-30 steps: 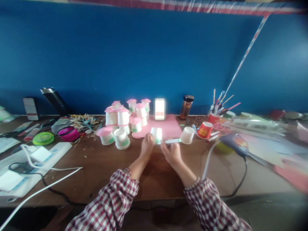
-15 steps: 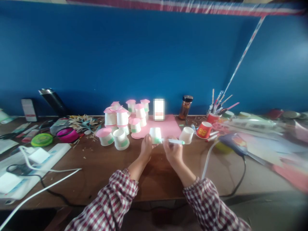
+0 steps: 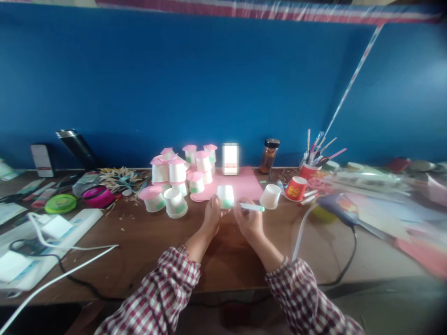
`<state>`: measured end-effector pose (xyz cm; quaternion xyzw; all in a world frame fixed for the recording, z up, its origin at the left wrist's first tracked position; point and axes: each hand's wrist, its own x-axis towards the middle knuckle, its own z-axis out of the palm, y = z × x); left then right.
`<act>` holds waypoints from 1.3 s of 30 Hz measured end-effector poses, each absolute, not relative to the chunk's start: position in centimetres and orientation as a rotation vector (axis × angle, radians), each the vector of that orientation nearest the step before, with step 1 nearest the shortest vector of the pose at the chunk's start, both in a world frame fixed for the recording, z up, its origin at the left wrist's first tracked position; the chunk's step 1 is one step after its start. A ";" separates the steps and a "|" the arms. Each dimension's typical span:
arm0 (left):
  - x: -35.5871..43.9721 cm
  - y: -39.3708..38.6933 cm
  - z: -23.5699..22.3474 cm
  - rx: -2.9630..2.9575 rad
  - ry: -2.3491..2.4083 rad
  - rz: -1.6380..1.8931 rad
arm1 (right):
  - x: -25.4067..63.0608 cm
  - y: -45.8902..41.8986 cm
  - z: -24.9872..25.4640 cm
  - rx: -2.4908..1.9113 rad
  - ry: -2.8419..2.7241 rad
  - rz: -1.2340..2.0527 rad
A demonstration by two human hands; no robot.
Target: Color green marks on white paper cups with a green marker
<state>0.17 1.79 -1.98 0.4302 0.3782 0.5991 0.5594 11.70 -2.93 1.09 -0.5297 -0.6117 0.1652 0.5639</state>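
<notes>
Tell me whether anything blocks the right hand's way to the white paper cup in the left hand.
Nothing visible blocks it: the right hand holds a slim white, green-ended marker pointing at the cup in the left hand; whether its tip touches is unclear.

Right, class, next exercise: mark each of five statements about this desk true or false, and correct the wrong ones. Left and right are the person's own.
1. The left hand holds a white cup. True.
2. The right hand is empty. False: the right hand holds a pen.
3. Thin sticks stand in a red container. True.
4. The dark-lidded bottle stands left of the pink-topped cups. False: the dark-lidded bottle is to the right of the pink-topped cups.
5. A green round object lies beside a magenta one. True.
</notes>
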 end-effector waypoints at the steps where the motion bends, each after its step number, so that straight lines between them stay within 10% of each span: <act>1: 0.2 1.8 -2.0 1.005 0.909 1.412 | 11.7 -2.9 1.1 -1.251 -1.426 0.374; 39: 0.1 1.8 -2.5 1.053 0.913 1.480 | 11.7 -2.8 0.9 -1.274 -1.416 0.308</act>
